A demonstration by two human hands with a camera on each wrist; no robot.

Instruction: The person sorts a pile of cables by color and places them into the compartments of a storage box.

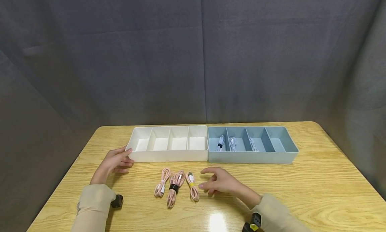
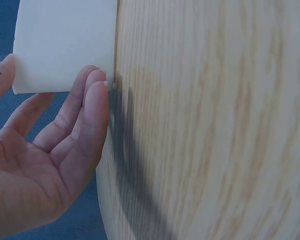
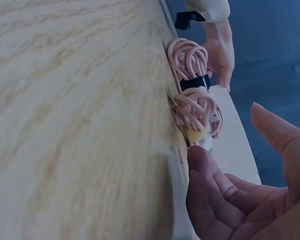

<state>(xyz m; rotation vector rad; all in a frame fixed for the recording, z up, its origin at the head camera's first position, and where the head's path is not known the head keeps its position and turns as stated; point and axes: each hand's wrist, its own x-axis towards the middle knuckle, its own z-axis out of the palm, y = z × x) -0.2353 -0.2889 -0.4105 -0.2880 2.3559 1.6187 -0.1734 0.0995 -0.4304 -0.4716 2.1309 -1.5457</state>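
Observation:
My left hand (image 1: 116, 160) is at the left end of a white four-compartment organizer box (image 1: 169, 156); its fingers are fairly straight and touch the box's corner. The left wrist view shows the thumb near one edge of the box's end wall (image 2: 65, 47) and the fingertips by another. My right hand (image 1: 221, 181), fingers loosely bent and holding nothing, hovers just right of a pink charging cable (image 1: 193, 192) with a yellow tie. Left of it lie a pink cable (image 1: 171, 200) with a black strap and a pink cable (image 1: 164, 175) with a white tie.
A blue organizer box (image 1: 253, 157) adjoins the white one on the right. Its three left compartments each hold a pale bundled cable, such as the black-strapped cable (image 1: 221, 141). The wooden table (image 1: 316, 178) ends at a grey curtain (image 1: 150, 58) behind.

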